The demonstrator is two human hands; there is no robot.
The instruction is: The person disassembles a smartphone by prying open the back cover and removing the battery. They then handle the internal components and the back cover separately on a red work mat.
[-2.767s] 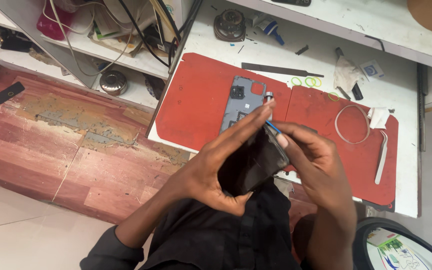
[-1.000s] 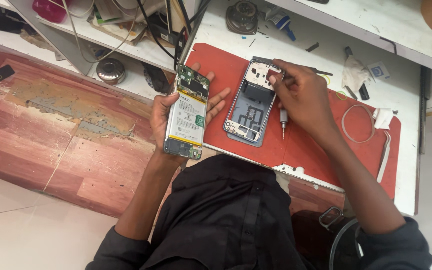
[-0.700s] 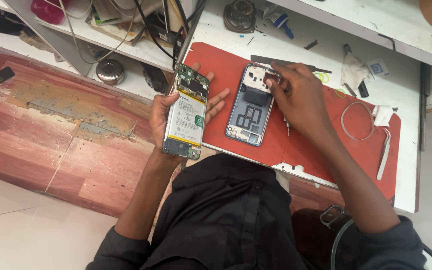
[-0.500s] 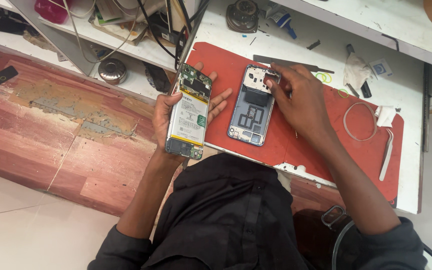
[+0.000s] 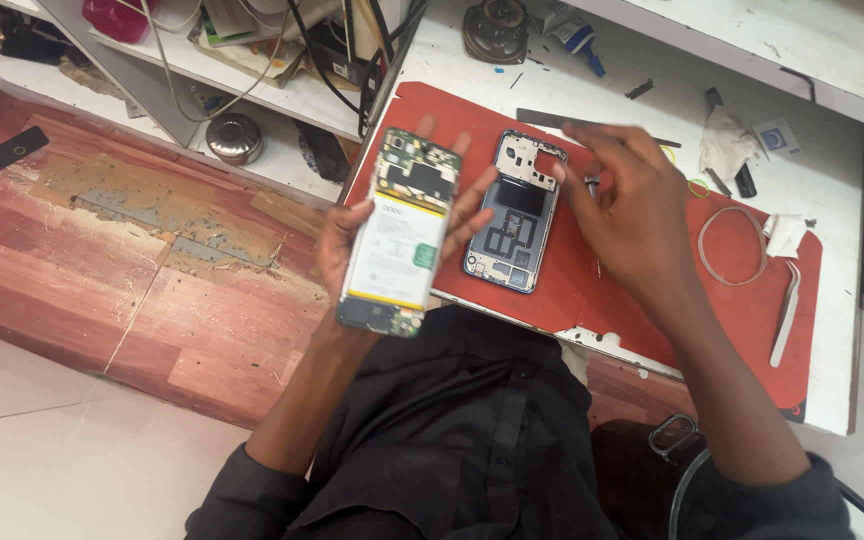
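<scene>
An opened smartphone body (image 5: pixel 395 232), with white battery and green circuit board exposed, is held upright in the left hand (image 5: pixel 352 235); the fingers are wrapped behind it, fingertips showing at its right edge. The hands are apart. The right hand (image 5: pixel 627 205) is hovering over the red work mat (image 5: pixel 752 320), its fingers loosely curled and blurred; whether anything is pinched between them cannot be told. A detached blue phone back frame (image 5: pixel 514 212) is laid flat on the mat between the two hands, just left of the right hand's fingertips. White tweezers (image 5: pixel 785 312) and a loop of white wire (image 5: pixel 730 245) are lying on the mat's right part.
</scene>
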